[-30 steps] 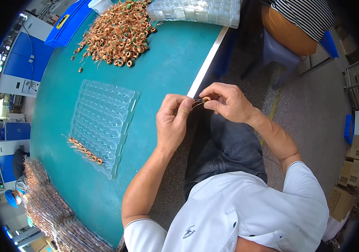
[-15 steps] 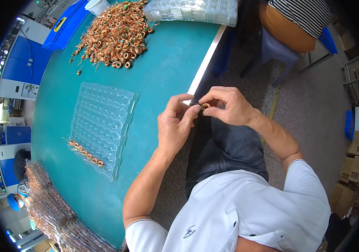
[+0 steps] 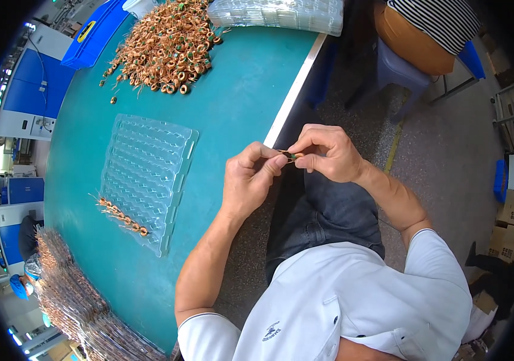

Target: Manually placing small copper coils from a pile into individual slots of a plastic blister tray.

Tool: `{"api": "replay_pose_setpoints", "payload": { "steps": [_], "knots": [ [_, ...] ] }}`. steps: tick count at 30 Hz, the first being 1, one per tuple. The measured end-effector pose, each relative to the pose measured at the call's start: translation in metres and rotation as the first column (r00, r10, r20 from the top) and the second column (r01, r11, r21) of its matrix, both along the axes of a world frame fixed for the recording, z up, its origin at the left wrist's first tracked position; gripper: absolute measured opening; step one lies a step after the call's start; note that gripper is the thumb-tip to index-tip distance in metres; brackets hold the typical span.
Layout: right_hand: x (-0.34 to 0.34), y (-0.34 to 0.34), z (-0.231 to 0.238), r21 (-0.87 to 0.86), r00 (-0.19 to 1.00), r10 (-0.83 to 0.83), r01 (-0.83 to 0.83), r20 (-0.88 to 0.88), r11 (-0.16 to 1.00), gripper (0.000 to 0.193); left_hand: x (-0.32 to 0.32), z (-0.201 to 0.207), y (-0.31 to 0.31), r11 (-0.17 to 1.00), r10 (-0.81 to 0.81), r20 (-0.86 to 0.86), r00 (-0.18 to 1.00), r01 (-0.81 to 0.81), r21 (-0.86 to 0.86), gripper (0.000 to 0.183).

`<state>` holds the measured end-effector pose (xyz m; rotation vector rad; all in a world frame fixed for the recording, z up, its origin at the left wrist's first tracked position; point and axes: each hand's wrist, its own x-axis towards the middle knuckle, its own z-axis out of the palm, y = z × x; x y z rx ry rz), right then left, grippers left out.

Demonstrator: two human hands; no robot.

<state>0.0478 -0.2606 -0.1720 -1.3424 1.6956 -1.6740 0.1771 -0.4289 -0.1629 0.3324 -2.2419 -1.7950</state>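
Note:
Past the table's edge, above my lap, I hold one small copper-wound ring coil between both hands. The fingertips of my right hand pinch its ring. My left hand, thumb against forefinger, grips the thin wire leads that stick out of it. On the green table to the left lies a clear plastic tray with rows of pockets. Along its near end sits one row of copper coils, their leads pointing out over the tray's side. A big heap of loose coils lies farther back.
Stacked clear trays lie at the table's far edge. A blue bin and a white tub stand by the heap. Filled trays are piled at the near left. A person sits on a stool at the far right.
My left fingers have drawn slightly down and back along the leads, and the coil has turned in my right fingertips. At the right edge, a dark-clothed figure has come into view by the boxes.

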Motion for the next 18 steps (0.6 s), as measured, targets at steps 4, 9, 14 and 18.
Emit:
{"api": "replay_pose_setpoints", "payload": {
  "steps": [4, 9, 14, 18],
  "knots": [
    [-0.001, -0.002, 0.004, -0.048, 0.987, -0.053, 0.047, -0.150, 0.998, 0.017, 0.003, 0.001, 0.001, 0.976, -0.009, -0.036, 0.999, 0.016, 0.216, 0.015],
    [0.001, -0.002, 0.012, -0.099, 0.939, -0.183, 0.161, -0.292, 0.982, 0.015, 0.005, 0.000, -0.003, 0.934, 0.106, -0.060, 0.993, -0.078, 0.348, 0.018],
    [-0.011, 0.015, -0.004, -0.055, 0.892, -0.106, 0.145, 0.438, 0.988, 0.016, -0.006, 0.006, -0.008, 0.922, 0.296, -0.197, 0.935, -0.226, 0.313, 0.017],
    [0.000, 0.006, -0.008, -0.129, 0.687, 0.011, 0.121, 0.727, 0.984, 0.026, -0.008, -0.003, 0.004, 0.998, 0.048, -0.242, 0.969, -0.054, -0.018, 0.038]
  ]
}}
